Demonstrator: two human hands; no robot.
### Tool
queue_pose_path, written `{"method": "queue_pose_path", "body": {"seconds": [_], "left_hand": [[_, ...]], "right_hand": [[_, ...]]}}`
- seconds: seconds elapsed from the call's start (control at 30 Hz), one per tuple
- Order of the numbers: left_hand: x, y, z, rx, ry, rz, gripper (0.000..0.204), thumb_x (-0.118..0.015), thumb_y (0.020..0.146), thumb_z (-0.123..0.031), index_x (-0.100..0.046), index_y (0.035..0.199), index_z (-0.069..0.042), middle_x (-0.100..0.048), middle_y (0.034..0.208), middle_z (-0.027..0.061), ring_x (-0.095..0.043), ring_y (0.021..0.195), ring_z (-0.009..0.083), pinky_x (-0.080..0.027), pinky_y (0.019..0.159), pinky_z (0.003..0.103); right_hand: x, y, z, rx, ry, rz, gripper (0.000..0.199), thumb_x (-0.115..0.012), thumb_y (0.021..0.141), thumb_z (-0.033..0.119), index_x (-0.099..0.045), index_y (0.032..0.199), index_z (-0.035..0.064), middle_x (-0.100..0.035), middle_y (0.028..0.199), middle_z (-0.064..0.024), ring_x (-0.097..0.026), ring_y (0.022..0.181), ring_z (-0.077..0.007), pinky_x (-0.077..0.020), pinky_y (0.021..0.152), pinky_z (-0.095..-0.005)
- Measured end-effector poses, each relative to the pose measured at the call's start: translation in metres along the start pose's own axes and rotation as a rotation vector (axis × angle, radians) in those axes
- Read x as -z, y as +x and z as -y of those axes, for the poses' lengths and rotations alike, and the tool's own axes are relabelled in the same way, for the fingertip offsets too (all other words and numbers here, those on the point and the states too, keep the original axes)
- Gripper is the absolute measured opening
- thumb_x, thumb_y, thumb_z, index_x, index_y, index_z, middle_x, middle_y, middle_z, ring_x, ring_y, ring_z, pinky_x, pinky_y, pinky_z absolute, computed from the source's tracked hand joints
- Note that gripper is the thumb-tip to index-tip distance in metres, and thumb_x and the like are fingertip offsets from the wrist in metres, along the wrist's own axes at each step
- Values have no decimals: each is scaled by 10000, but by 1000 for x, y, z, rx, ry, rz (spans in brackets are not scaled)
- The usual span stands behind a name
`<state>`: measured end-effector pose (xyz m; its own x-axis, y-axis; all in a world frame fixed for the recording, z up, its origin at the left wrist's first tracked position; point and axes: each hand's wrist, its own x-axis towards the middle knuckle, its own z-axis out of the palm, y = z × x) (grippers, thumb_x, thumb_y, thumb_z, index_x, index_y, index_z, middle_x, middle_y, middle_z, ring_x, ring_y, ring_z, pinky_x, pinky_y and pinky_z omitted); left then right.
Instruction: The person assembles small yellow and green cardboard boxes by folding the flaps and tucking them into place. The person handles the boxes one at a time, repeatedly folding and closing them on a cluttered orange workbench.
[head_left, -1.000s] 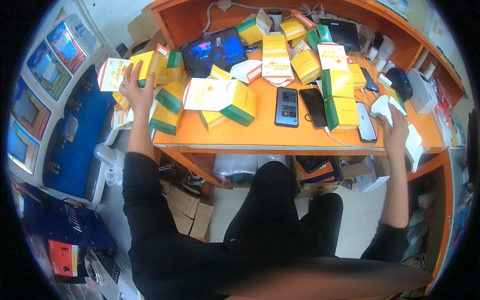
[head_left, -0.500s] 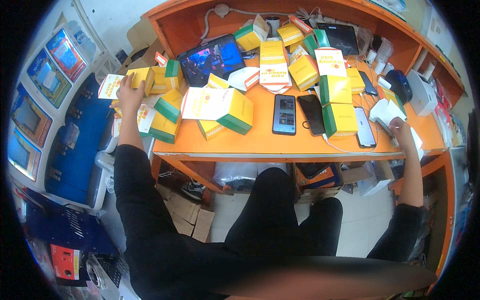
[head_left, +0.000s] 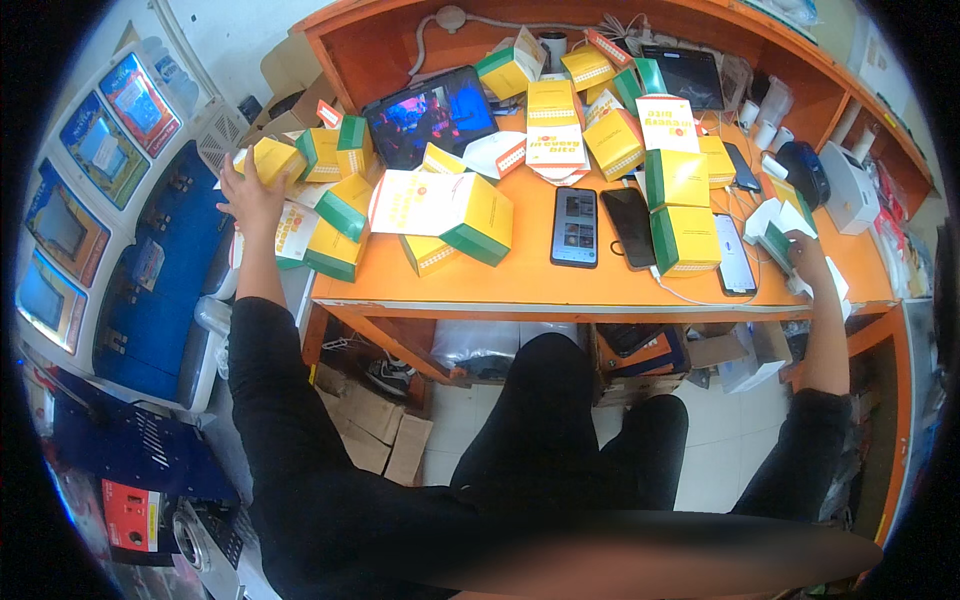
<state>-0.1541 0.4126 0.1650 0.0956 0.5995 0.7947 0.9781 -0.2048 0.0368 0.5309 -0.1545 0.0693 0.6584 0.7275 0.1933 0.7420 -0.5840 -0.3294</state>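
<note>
My left hand is at the far left end of the orange desk, its fingers spread beside a yellow carton. Whether the fingertips touch that carton I cannot tell. Just right of the wrist lies another carton with a white printed flap and a green edge. At the desk's right end, my right hand is closed on a green-and-white carton, with white flaps sticking out around it. Between my hands, several yellow, green and white cartons lie heaped, among them a large one with a white flap near the front edge.
Two phones lie mid-desk, with a third lit phone and a white cable to their right. Behind the cartons stands a lit tablet-like screen. A dark speaker and a white printer-like box sit at the right.
The white flap left of my left hand is no longer visible, and that hand's fingers are spread wider. The carton in my right hand has tilted, showing more of its green side.
</note>
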Motion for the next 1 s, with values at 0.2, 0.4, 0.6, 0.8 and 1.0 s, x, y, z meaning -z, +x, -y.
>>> {"method": "queue_pose_path", "body": {"seconds": [0.2,0.4,0.6,0.8,1.0], "left_hand": [[-2,2,16,-17,-100,-130,641,-728,820,-285,-462,1398,-210,-371,1456,133,-364,1341,362,-338,1020,659],[24,-12,-23,-205,-309,-342,517,-722,827,-190,-549,1308,-109,-428,1410,173,-412,1303,383,-372,1032,526],[81,-87,-102,-377,-859,-260,506,-706,822,-75,-531,1294,-27,-525,1327,187,-510,1232,335,-404,1025,424],[165,-224,-189,-459,-1584,623,693,-711,857,-93,-362,1450,-4,-552,1351,167,-560,1235,264,-459,1009,374],[216,-277,-222,-698,-1673,821,936,-667,900,-323,-57,1513,36,-157,1556,283,-261,1428,394,-249,1151,414]], "right_hand": [[-13,-9,36,-79,-374,-56,312,-554,775,-1,-620,1080,21,-675,989,-206,-647,949,-384,-499,844,-452],[-28,-12,41,-31,-755,-236,270,-507,867,60,-565,1126,107,-646,976,-103,-645,927,-304,-488,757,-487],[-5,-36,110,-46,-711,-446,314,-512,904,112,-578,1210,118,-660,1012,-91,-646,925,-303,-497,772,-465],[2,-140,253,350,-5,-489,417,-554,857,6,-632,1255,104,-667,1155,-161,-656,1043,-316,-511,882,-406],[-33,-223,337,672,659,-58,330,-597,890,148,-621,1187,7,-611,1217,-215,-619,1083,-333,-485,899,-385]]}}
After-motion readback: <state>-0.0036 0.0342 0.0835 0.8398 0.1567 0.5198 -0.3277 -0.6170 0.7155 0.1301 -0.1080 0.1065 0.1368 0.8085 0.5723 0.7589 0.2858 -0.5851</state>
